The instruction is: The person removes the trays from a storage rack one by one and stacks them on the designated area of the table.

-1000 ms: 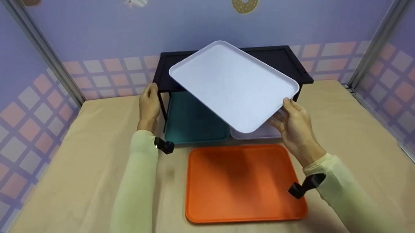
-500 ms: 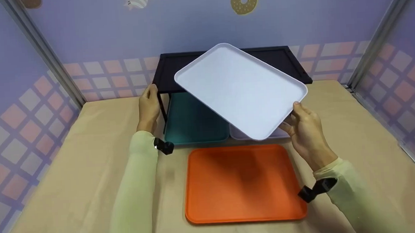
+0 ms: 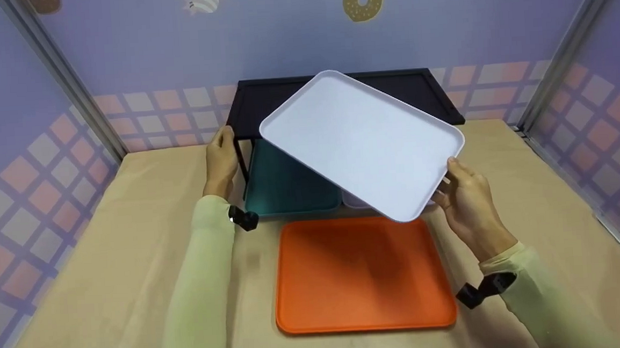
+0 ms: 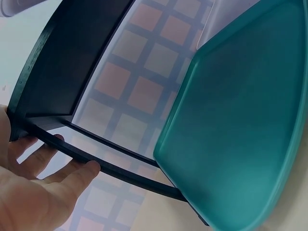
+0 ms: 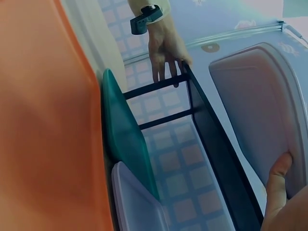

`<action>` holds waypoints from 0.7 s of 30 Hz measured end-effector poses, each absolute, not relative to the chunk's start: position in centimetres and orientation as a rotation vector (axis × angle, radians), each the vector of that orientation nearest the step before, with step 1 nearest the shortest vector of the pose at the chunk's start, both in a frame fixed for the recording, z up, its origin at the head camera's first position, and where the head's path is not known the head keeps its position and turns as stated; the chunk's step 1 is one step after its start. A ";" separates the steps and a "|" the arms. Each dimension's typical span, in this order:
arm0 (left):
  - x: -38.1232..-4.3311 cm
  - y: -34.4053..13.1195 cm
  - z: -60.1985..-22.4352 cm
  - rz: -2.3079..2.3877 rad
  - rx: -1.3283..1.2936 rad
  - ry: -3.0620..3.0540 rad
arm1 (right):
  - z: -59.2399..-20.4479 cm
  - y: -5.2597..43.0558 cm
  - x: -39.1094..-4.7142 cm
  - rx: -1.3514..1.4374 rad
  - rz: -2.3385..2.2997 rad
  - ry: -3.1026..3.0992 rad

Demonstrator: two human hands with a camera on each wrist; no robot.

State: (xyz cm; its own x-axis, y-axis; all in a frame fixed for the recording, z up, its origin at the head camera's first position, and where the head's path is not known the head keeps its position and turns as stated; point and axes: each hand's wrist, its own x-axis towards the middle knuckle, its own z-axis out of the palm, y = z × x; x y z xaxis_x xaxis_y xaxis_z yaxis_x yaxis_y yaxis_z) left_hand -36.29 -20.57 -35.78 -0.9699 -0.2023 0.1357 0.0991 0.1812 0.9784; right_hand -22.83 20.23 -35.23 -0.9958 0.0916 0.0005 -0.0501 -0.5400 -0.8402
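Head view: pinched the white tray [image 3: 362, 144] by its edge with the right hand [image 3: 469, 204], tilted aloft near the black rack [image 3: 412, 89]; gripped the rack's front-left corner with the left hand [image 3: 221, 160]. Likely needed a firm pinch and steady bracing.

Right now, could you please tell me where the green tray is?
In the head view, the green tray sits below the black rack's top, on the left, just beyond the orange tray.

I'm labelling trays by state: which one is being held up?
The white tray, raised in the right hand. The orange tray, teal tray and lower pale tray all lie below it, unheld.
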 end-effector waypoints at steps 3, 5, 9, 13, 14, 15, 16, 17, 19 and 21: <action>-36.2 -20.6 -35.8 -1.865 0.105 -2.233 | -35.5 20.5 -22.7 -0.057 2.684 -1.480; -36.1 -20.6 -35.7 -1.862 0.107 -2.234 | -35.6 20.8 -22.6 -0.042 2.683 -1.493; -36.0 -20.6 -35.7 -1.862 0.101 -2.232 | -36.0 21.1 -22.4 -0.017 2.686 -1.502; -35.9 -20.7 -35.6 -1.867 0.093 -2.238 | -36.2 21.5 -22.1 -0.019 2.687 -1.509; -35.9 -20.7 -35.6 -1.866 0.091 -2.241 | -36.3 21.6 -22.1 -0.018 2.693 -1.504; -35.9 -20.7 -35.6 -1.867 0.087 -2.243 | -36.3 21.7 -22.0 -0.016 2.701 -1.499; -35.8 -20.7 -35.6 -1.869 0.081 -2.243 | -36.4 21.8 -21.9 -0.015 2.698 -1.509; -35.9 -20.8 -35.5 -1.868 0.074 -2.245 | -36.4 21.9 -21.9 -0.013 2.696 -1.517; -35.9 -20.8 -35.5 -1.862 0.072 -2.247 | -36.5 22.0 -21.8 -0.017 2.684 -1.535; -36.0 -20.8 -35.6 -1.867 0.078 -2.251 | -36.6 22.1 -21.7 -0.020 2.670 -1.556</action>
